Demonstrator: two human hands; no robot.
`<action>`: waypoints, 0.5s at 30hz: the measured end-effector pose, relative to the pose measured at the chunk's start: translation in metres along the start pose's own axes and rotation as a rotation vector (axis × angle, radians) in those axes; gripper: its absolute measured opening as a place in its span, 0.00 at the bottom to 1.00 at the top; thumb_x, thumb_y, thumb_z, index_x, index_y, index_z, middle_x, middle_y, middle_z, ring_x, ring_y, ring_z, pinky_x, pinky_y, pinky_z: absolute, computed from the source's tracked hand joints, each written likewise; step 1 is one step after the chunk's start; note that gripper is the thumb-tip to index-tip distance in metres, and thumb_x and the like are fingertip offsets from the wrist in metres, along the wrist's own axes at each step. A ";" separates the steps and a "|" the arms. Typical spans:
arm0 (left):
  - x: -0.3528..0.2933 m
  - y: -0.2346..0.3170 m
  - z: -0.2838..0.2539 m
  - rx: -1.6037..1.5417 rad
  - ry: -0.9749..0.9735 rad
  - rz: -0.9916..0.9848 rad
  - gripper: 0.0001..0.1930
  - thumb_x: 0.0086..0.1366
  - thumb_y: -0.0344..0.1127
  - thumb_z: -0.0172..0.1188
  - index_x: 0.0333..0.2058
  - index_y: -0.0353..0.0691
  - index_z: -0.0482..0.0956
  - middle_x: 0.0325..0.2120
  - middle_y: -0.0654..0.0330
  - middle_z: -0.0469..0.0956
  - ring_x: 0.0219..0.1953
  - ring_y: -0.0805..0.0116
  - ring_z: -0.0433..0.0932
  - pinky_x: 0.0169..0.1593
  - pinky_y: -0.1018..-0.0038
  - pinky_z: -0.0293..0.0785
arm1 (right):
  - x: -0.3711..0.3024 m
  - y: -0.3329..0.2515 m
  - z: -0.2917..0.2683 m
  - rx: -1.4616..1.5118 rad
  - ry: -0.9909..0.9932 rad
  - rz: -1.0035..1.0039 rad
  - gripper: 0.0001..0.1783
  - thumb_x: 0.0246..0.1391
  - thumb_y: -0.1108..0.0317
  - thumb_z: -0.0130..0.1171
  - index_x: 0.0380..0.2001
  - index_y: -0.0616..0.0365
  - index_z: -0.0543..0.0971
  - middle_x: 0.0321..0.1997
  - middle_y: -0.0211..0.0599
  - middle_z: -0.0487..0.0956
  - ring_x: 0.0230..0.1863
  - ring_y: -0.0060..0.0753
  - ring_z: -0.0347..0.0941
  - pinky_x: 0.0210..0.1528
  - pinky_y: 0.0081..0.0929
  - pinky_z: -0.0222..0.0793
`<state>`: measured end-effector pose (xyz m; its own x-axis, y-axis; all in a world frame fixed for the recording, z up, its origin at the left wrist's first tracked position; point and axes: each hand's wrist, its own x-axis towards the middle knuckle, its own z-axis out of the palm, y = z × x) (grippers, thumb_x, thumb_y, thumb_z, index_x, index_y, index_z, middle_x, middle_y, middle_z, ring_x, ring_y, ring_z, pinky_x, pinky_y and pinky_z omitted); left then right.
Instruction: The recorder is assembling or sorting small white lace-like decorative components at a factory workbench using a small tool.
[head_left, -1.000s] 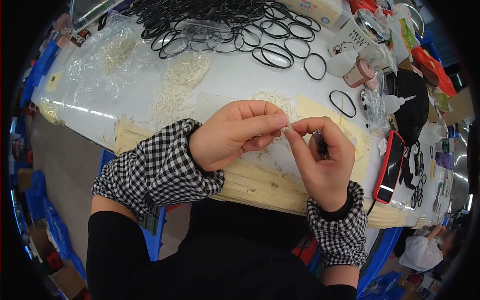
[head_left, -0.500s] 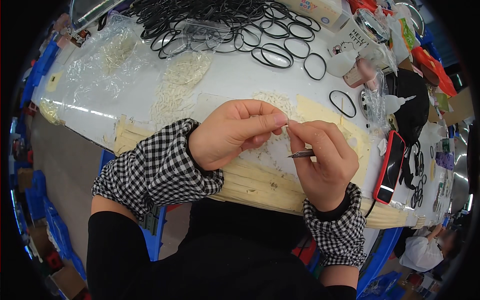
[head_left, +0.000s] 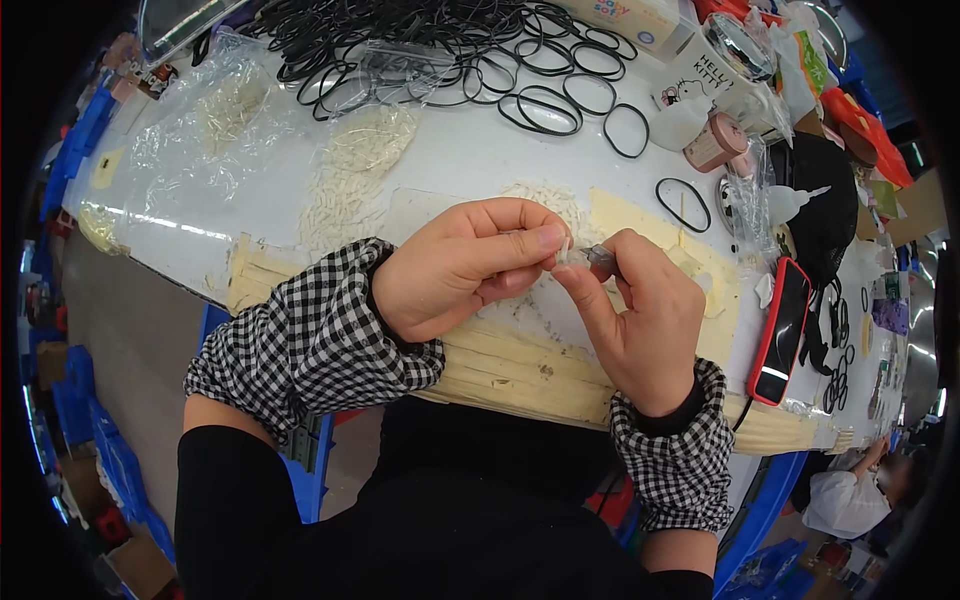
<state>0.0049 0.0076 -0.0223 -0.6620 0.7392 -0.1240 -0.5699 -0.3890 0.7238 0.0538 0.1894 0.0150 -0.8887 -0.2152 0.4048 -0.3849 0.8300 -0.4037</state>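
My left hand [head_left: 475, 262] is closed, pinching a tiny whitish piece [head_left: 566, 247] between thumb and forefinger. Facing it, my right hand [head_left: 645, 318] grips a small grey metal blade [head_left: 600, 259] with its thumb and bent forefinger. The blade's edge is close to the pinched piece; whether they touch I cannot tell. The two thumb tips nearly meet over the white tabletop. Beyond them lies a loose heap of small white pieces [head_left: 540, 197], and a larger spread of the same pieces [head_left: 340, 205] sits to the left, by a clear bag of them [head_left: 375, 138].
Black elastic loops [head_left: 540, 112] are heaped along the back. A red-cased phone [head_left: 780, 335] lies at right, near a white squeeze bottle [head_left: 790, 203] and a pink jar [head_left: 715, 145]. Clear plastic bags [head_left: 190, 150] cover the left. Tan tape [head_left: 530, 365] lines the front edge.
My right hand has turned the blade from pointing left under the fingers up to beside the pinched piece. My left hand has hardly moved and keeps its pinch.
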 end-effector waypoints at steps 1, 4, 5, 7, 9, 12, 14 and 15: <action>0.000 0.000 0.001 0.000 -0.005 -0.002 0.08 0.68 0.38 0.51 0.37 0.40 0.73 0.26 0.71 0.68 0.24 0.84 0.59 0.30 0.87 0.58 | -0.001 0.000 0.001 -0.014 -0.004 0.018 0.20 0.47 0.55 0.65 0.20 0.57 0.69 0.18 0.32 0.72 0.19 0.33 0.69 0.19 0.27 0.61; 0.000 0.000 0.003 -0.002 -0.020 -0.003 0.08 0.69 0.38 0.51 0.37 0.39 0.72 0.26 0.71 0.68 0.24 0.84 0.59 0.30 0.87 0.57 | -0.002 0.002 0.002 0.005 -0.002 0.013 0.20 0.48 0.54 0.64 0.19 0.57 0.68 0.17 0.31 0.70 0.18 0.33 0.68 0.18 0.27 0.60; -0.001 0.000 0.004 -0.004 -0.024 -0.002 0.08 0.69 0.38 0.51 0.37 0.39 0.72 0.26 0.71 0.68 0.24 0.84 0.59 0.30 0.87 0.57 | -0.002 0.002 0.002 0.009 0.001 0.009 0.20 0.48 0.54 0.64 0.19 0.57 0.69 0.17 0.31 0.70 0.18 0.33 0.68 0.18 0.27 0.60; -0.001 0.000 0.004 -0.005 -0.030 0.000 0.08 0.69 0.38 0.51 0.37 0.39 0.72 0.26 0.71 0.68 0.24 0.84 0.59 0.30 0.87 0.57 | -0.001 0.002 0.002 0.015 0.009 0.002 0.20 0.48 0.54 0.64 0.19 0.57 0.69 0.17 0.32 0.70 0.18 0.33 0.68 0.18 0.27 0.60; -0.002 0.000 0.004 -0.002 -0.031 0.003 0.08 0.69 0.38 0.51 0.37 0.39 0.72 0.26 0.71 0.68 0.24 0.84 0.59 0.30 0.86 0.57 | -0.001 0.001 0.002 0.014 0.008 0.001 0.20 0.48 0.54 0.64 0.19 0.57 0.69 0.16 0.32 0.70 0.17 0.32 0.68 0.18 0.27 0.60; -0.001 0.000 0.003 0.010 -0.032 0.005 0.08 0.69 0.37 0.51 0.37 0.39 0.72 0.26 0.71 0.68 0.24 0.84 0.59 0.30 0.86 0.57 | -0.001 0.001 0.002 -0.002 -0.006 0.010 0.20 0.49 0.54 0.64 0.19 0.56 0.69 0.15 0.32 0.69 0.17 0.32 0.67 0.17 0.27 0.59; -0.002 -0.001 0.003 0.012 -0.034 0.012 0.08 0.69 0.37 0.51 0.37 0.39 0.72 0.26 0.71 0.68 0.24 0.84 0.59 0.30 0.86 0.57 | -0.002 0.001 0.001 -0.013 -0.016 0.008 0.20 0.49 0.54 0.64 0.18 0.56 0.69 0.15 0.31 0.68 0.16 0.32 0.66 0.17 0.28 0.59; -0.002 -0.001 0.003 0.012 -0.036 0.015 0.08 0.69 0.37 0.51 0.37 0.39 0.72 0.27 0.71 0.68 0.24 0.84 0.59 0.30 0.86 0.57 | -0.002 0.001 0.001 -0.018 -0.019 0.003 0.20 0.49 0.54 0.64 0.18 0.56 0.69 0.15 0.31 0.68 0.16 0.32 0.66 0.17 0.28 0.59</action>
<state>0.0079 0.0082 -0.0212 -0.6524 0.7526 -0.0890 -0.5540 -0.3934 0.7337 0.0553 0.1900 0.0128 -0.8945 -0.2220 0.3881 -0.3776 0.8398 -0.3900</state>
